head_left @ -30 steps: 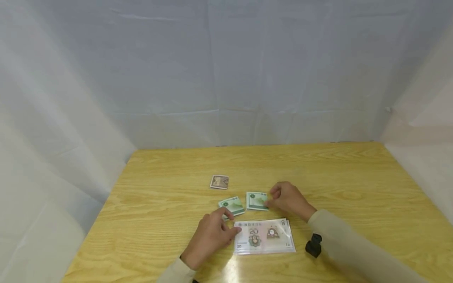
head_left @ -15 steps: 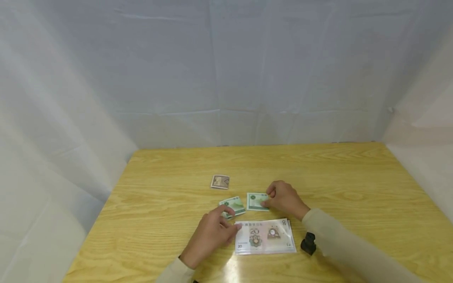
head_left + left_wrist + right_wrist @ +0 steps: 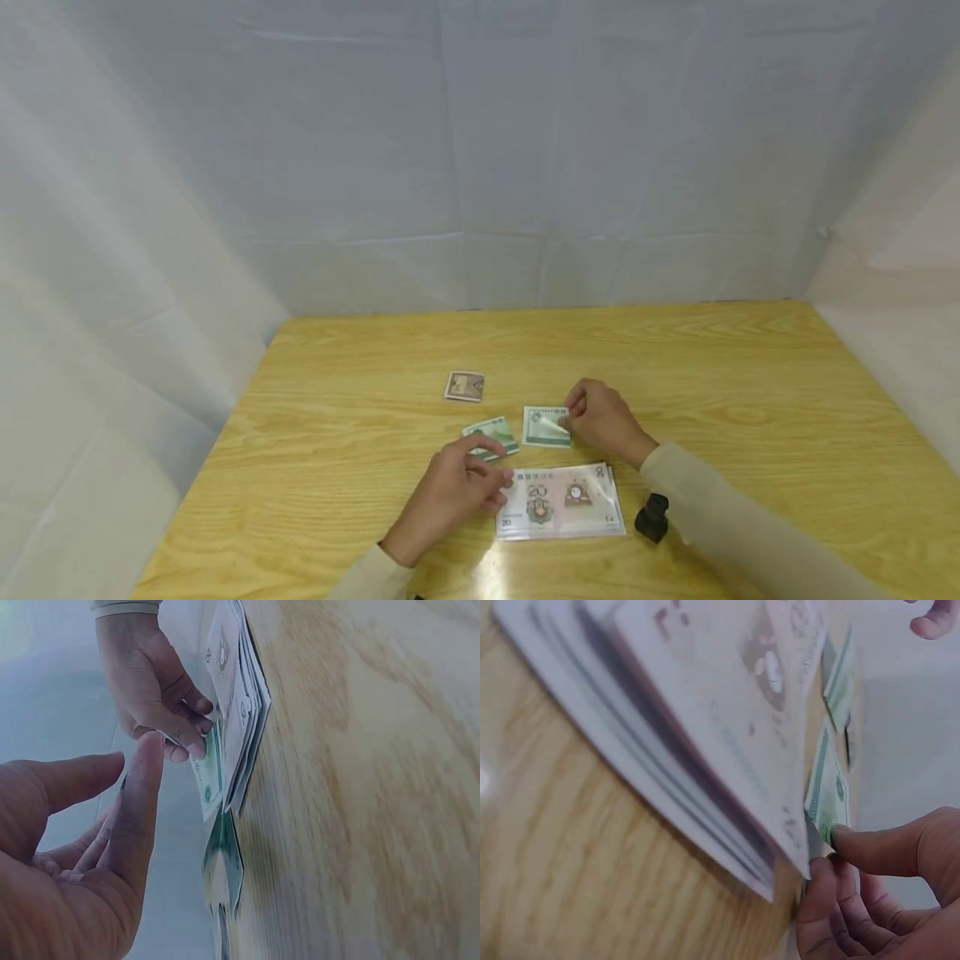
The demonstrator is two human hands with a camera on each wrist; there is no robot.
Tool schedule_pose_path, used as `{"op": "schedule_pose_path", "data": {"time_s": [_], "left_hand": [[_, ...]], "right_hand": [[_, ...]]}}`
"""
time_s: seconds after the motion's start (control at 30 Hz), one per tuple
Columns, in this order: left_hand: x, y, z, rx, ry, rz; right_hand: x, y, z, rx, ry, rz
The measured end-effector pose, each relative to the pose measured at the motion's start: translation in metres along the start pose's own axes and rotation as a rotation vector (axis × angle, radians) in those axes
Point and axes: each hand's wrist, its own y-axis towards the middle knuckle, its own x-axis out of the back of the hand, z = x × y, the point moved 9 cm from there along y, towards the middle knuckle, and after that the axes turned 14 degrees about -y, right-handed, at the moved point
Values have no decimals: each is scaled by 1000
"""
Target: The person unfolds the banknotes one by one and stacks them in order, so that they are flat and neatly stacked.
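Pinching the green note at twelve o'clock from the banknote stack, by its three-o'clock edge in the nearer right hand, with long axis nine-to-three. Holding nothing in the spread left hand, eight o'clock from the note.

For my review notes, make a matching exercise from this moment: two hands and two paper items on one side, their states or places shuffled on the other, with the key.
1. left hand
2. brown note
3. right hand
4. stack of notes

A. pinches the right green note
B. shows a printed 20 on top
C. fingers bent, holding nothing
D. lies farthest back of the notes

Pairs: 1-C, 2-D, 3-A, 4-B
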Motion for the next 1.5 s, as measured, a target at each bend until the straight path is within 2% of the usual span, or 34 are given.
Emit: {"op": "schedule_pose_path", "data": {"time_s": [0.1, 0.3, 0.57, 0.63, 0.7, 0.83, 0.93, 1.13, 1.27, 1.5], "left_hand": [[0, 1, -1, -9, -21, -12], [1, 2, -7, -60, -75, -29], [2, 2, -12, -107, -38, -60], [2, 3, -11, -98, -81, -60], [0, 5, -8, -66, -158, -52], [-7, 8, -2, 12, -374, -18], [-10, 8, 1, 54, -470, -10], [-9, 6, 3, 87, -513, -31], [-12, 7, 3, 91, -537, -11], [-18, 7, 1, 73, -546, 23]], "right_hand": [[4, -1, -1, -21, 64, 5], [11, -8, 2, -44, 294, 48], [20, -26, 11, -16, 468, 100], [18, -31, 13, -13, 498, 119], [16, -35, 16, -6, 515, 134], [11, -42, 24, 18, 528, 156], [8, -46, 27, 17, 547, 166], [4, -49, 25, -40, 543, 130], [1, -50, 20, -70, 505, 100], [-8, -55, 23, -51, 489, 143]]}}
